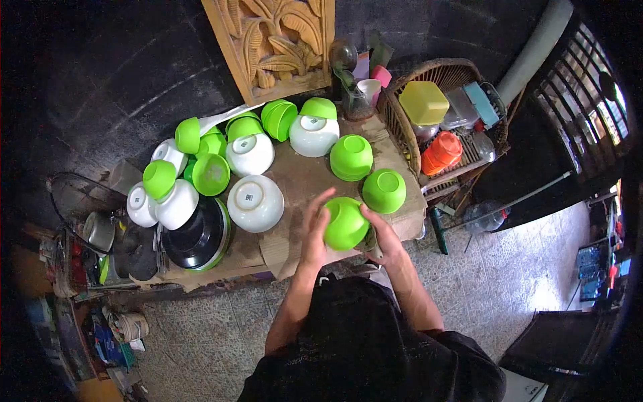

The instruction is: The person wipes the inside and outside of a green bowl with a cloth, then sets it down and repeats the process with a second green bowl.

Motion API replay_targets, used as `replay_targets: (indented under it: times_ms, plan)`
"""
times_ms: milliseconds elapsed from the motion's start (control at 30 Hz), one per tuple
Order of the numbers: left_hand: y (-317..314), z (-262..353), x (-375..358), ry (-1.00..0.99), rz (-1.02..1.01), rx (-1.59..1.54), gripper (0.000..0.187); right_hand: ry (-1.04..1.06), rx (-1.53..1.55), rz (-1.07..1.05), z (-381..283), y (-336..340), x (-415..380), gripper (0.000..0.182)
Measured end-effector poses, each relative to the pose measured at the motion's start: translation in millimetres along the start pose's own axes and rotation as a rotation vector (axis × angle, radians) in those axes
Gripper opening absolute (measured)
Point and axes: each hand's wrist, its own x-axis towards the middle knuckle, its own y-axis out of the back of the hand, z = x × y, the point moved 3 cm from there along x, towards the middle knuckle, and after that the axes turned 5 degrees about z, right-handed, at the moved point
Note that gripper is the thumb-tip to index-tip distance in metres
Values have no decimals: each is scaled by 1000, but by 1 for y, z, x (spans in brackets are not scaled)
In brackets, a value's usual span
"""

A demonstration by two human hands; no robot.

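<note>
Between my two hands is a small lime-green bowl [346, 225], held over the front edge of the cardboard-covered table. My left hand [315, 234] supports its left side, with the fingers curved along it. From the right, my right hand [386, 239] grips the bowl near its rim. Two more green spots of colour lie just beyond: an upturned green bowl [384, 191] and an upturned green stack [351, 158]. To the left sits an upturned white bowl [256, 203].
More green and white bowls crowd the table's back left, around a black round pot-like item [194, 236]. A wicker basket [406, 120] with plastic containers stands at the right. A carved wooden panel [278, 43] leans at the back, near a utensil holder [356, 105].
</note>
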Motion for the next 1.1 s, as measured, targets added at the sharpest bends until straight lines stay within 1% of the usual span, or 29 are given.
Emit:
replay_targets:
  times_ms: [33, 67, 133, 167, 200, 267, 300, 367, 400, 467, 500, 533, 600, 633, 667, 733, 767, 800, 867, 900, 933, 1000, 1033, 1100]
  plan:
    - [0, -1, 3, -92, -146, 17, 62, -33, 85, 74, -5, -7, -4, 44]
    - [-2, 2, 4, -95, -144, 18, 62, -34, 83, 70, -8, -6, -5, 44]
    - [-14, 12, 3, -199, -285, 238, 75, -71, 54, 106, -15, 5, -8, 50]
    - [-15, 7, 3, -80, -269, 173, 81, -71, 91, 19, -9, 15, 1, 52]
    - [-17, 7, 2, -81, -270, 174, 81, -70, 92, 18, -11, 9, -3, 52]
    - [-21, 7, 2, -64, -212, 178, 78, -14, 109, 118, -16, -8, -15, 48]
    - [-24, 6, 3, -64, -214, 178, 78, -12, 111, 120, -13, -3, -13, 48]
    - [-25, -1, 5, 73, -73, -2, 79, 58, -79, 121, -1, 14, -6, 38]
    - [-29, 0, 7, 75, -78, -2, 79, 60, -75, 124, 3, 18, -5, 38]
    - [-32, 10, 12, -44, 86, 143, 76, 242, -268, 20, 8, 16, -2, 28]
    - [-33, 12, 14, -61, 131, 159, 74, 334, -323, 47, 13, 18, -2, 21]
    - [-34, 12, 17, -61, 129, 160, 74, 335, -321, 48, 19, 22, 0, 21]
    - [-35, 12, 23, -61, 239, 204, 73, 646, -651, 18, 17, 22, -2, 20]
    - [-39, 12, 24, -61, 236, 191, 67, 395, -730, 2, 18, 27, -8, 17]
    - [-43, 13, 26, -62, 232, 191, 67, 398, -728, 5, 18, 26, -11, 17]
    - [-58, 24, 29, -98, 36, 197, 69, 438, -754, 4, 20, 27, -16, 18]
    - [-61, 30, 34, -144, -98, 357, 75, 446, -769, -13, 21, 29, -16, 21]
    - [-64, 25, 41, -144, -100, 357, 75, 446, -769, -12, 20, 32, -16, 21]
    - [-80, 14, 50, -470, -302, 526, 81, 493, -961, -71, 19, 36, -19, 24]
    - [-88, 11, 52, -433, -336, 592, 81, 473, -927, -114, 22, 39, -16, 28]
    - [-95, 6, 53, -437, -341, 588, 81, 478, -927, -109, 23, 43, -16, 28]
    - [-107, -8, 56, -478, -333, 710, 82, 496, -1056, -99, 24, 48, -19, 30]
    - [-111, -15, 58, -457, -337, 724, 83, 561, -1084, -95, 25, 49, -18, 32]
    - [-117, -29, 58, -428, -353, 770, 83, 557, -1089, -98, 26, 51, -19, 32]
